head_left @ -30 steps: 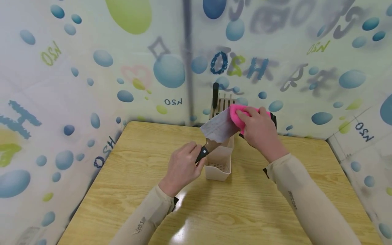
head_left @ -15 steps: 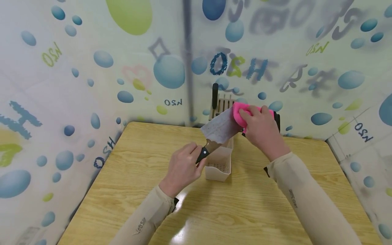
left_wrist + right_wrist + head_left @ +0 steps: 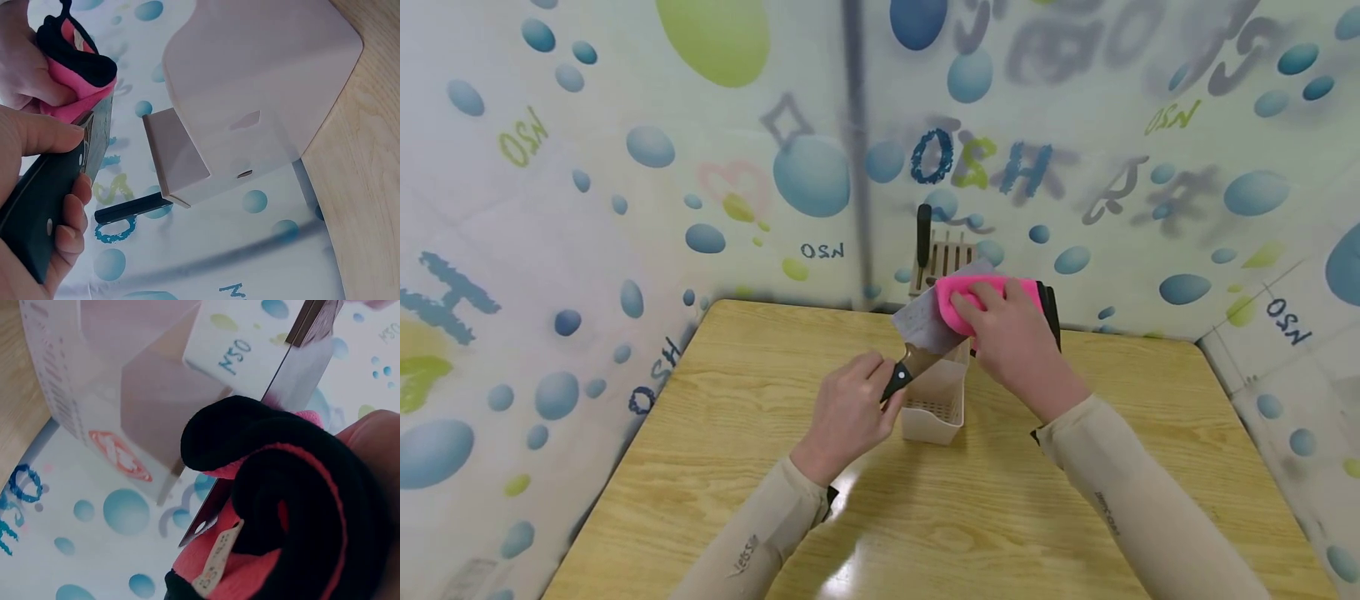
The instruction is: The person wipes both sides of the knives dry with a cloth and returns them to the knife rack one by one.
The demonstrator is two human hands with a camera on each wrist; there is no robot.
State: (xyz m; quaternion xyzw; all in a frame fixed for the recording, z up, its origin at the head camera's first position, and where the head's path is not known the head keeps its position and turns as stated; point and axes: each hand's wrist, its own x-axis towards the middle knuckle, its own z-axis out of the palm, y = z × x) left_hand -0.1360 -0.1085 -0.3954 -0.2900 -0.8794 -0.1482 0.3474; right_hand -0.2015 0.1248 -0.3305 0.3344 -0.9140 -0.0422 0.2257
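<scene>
My left hand (image 3: pixel 850 408) grips the black riveted handle (image 3: pixel 47 206) of a cleaver, whose broad grey blade (image 3: pixel 919 323) slants up and to the right. Around that blade my right hand (image 3: pixel 1018 350) holds a folded pink and black cloth (image 3: pixel 951 304), fingers curled over its pink side. The blade's far corner shows above the cloth. In the right wrist view the cloth's black side (image 3: pixel 300 487) and a small label (image 3: pixel 217 559) face the camera, and the blade (image 3: pixel 303 372) passes behind it. Both hands are above the table.
Below and behind the cleaver, a pale slotted knife holder (image 3: pixel 931 427) stands on the wooden table (image 3: pixel 737 400). A black-handled knife (image 3: pixel 923 236) sticks up from its rear slots. Bubble-printed walls (image 3: pixel 812 175) enclose the table at the back and sides.
The right hand and cloth shift slightly right, then slide left and down along the blade toward the handle, uncovering the far corner. The left hand and cleaver stay nearly still.
</scene>
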